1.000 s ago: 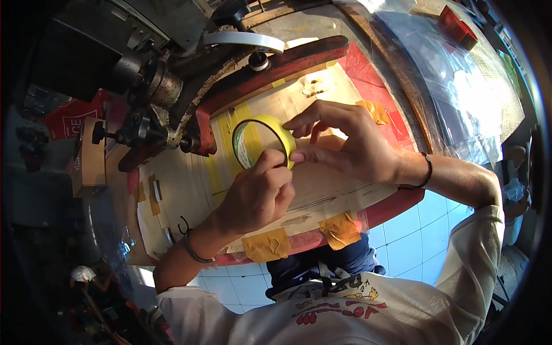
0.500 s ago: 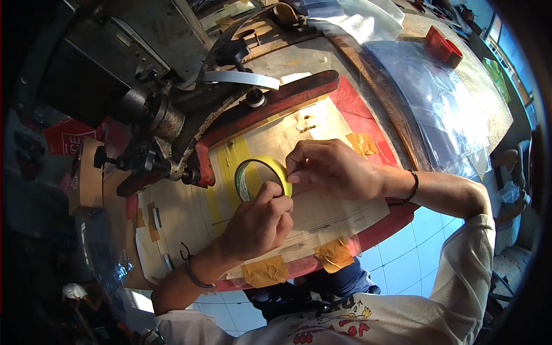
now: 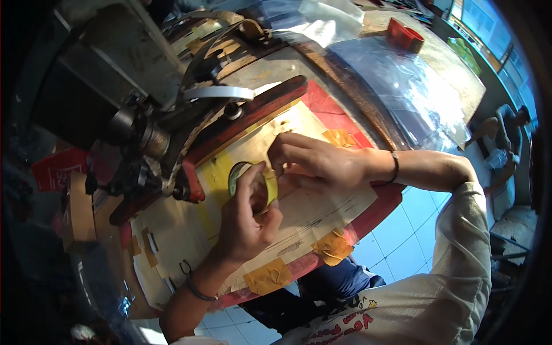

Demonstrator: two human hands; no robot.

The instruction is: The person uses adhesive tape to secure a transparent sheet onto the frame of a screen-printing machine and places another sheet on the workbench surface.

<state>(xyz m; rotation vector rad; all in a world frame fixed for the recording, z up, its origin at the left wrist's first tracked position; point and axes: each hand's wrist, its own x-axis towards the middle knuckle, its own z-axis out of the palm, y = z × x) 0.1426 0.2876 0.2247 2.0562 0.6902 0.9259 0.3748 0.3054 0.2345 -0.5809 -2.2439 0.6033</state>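
Note:
My left hand (image 3: 247, 221) is wrapped round a roll of yellow tape (image 3: 271, 188), thumb and fingers gripping its near side. The roll stands tilted, with its dark hollow core showing. At its right edge, the fingertips of my right hand (image 3: 322, 164) are pinched together against the tape; what lies between them is mostly hidden. Beneath both hands is a pale sheet-covered board (image 3: 313, 215) with strips of yellow tape across it. Its red border (image 3: 376, 210) carries patches of orange-brown tape (image 3: 332, 247).
A dark machine (image 3: 138, 129) with a red-edged bar (image 3: 247, 118) stands at the left and behind the board. Clear plastic sheets (image 3: 397, 80) and a red tape dispenser or ring (image 3: 405, 35) lie at the back right. A cardboard box (image 3: 79, 210) is far left. Another person (image 3: 506, 135) sits at the right.
My left hand has turned, its fingers now reaching higher over the roll. My right hand stays at the tape's edge. The whole view has shifted, moving the scene leftward.

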